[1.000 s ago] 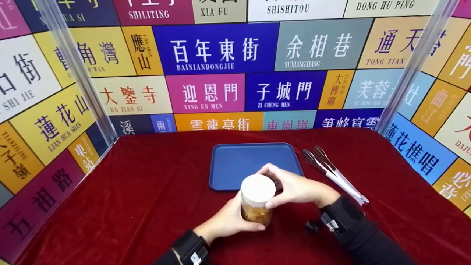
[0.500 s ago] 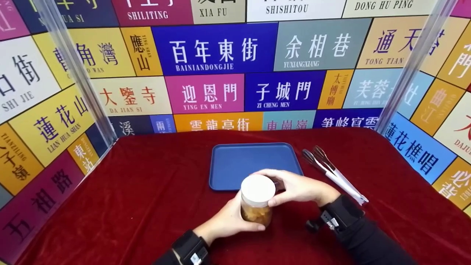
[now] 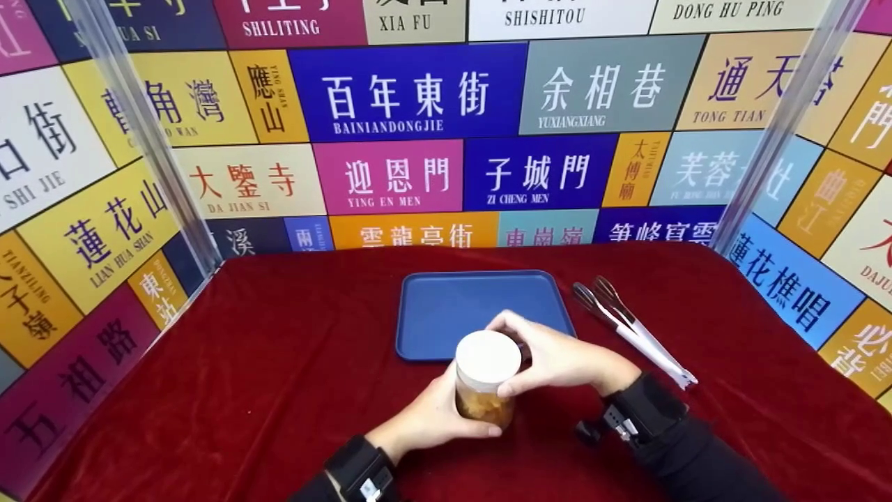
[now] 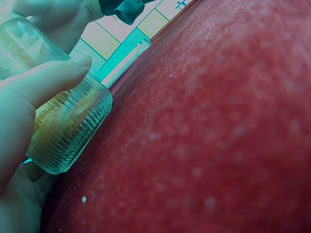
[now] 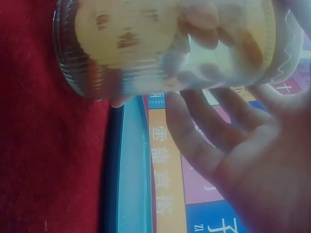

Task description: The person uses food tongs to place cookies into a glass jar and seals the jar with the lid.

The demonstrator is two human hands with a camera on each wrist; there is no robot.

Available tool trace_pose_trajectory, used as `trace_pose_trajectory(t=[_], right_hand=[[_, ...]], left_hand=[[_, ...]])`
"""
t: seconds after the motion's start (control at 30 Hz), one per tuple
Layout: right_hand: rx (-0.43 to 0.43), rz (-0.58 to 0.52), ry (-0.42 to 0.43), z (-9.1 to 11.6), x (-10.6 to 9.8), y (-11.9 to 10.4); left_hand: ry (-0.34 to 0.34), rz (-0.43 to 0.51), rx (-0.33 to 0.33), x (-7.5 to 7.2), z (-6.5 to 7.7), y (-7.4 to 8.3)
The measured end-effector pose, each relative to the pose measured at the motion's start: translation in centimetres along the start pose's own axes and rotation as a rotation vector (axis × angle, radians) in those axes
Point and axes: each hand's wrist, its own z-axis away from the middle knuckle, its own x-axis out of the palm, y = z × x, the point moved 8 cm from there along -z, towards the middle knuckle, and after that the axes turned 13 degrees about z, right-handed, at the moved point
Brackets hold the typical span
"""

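A clear ribbed jar (image 3: 481, 408) with a white lid (image 3: 489, 357) stands upright before me, in front of the tray. Inside it are yellow-brown pieces; in the right wrist view they look like round biscuits (image 5: 126, 34) with small holes. My left hand (image 3: 432, 418) grips the body of the jar, its thumb across the near side. In the left wrist view that thumb (image 4: 53, 80) lies over the ribbed wall. My right hand (image 3: 557, 355) holds the lid from the right, thumb at its near edge and fingers curled round its far side.
Behind the jar a blue tray (image 3: 463, 307) lies on the dark red cloth (image 3: 279, 362). Tongs (image 3: 641, 331) with dark tips and pale handles lie to its right. A panel wall (image 3: 418, 90) printed with place names rises behind the table, with clear posts at both corners.
My right hand's fingers turned round the lid and flattened half a second ago, and are now back with raised knuckles. My left hand and the jar have stayed nearly still.
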Motion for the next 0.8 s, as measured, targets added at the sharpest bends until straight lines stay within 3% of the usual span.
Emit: trace_pose_trajectory(t=[0.17,0.3,0.43,0.57,0.67,0.8], right_hand=[[-0.001,0.016,0.000,-0.08,-0.01,-0.10],[-0.063,-0.010,-0.039,-0.04,0.18,-0.08],[-0.111,-0.114,-0.089,0.17,0.40,0.25],[-0.100,-0.225,-0.119,0.24,0.56,0.65],[-0.087,-0.212,-0.103,0.20,0.44,0.61],[-0.047,-0.102,-0.045,0.09,0.16,0.32]], left_hand=[[0.005,-0.010,-0.003,-0.09,0.05,-0.03],[0.003,-0.008,-0.001,-0.05,-0.01,-0.07],[-0.001,-0.002,0.000,0.02,-0.09,-0.09],[-0.002,-0.006,0.001,0.05,-0.10,-0.03],[0.000,-0.006,-0.001,0.02,-0.09,-0.03],[0.003,-0.005,-0.005,-0.05,-0.04,-0.14]])
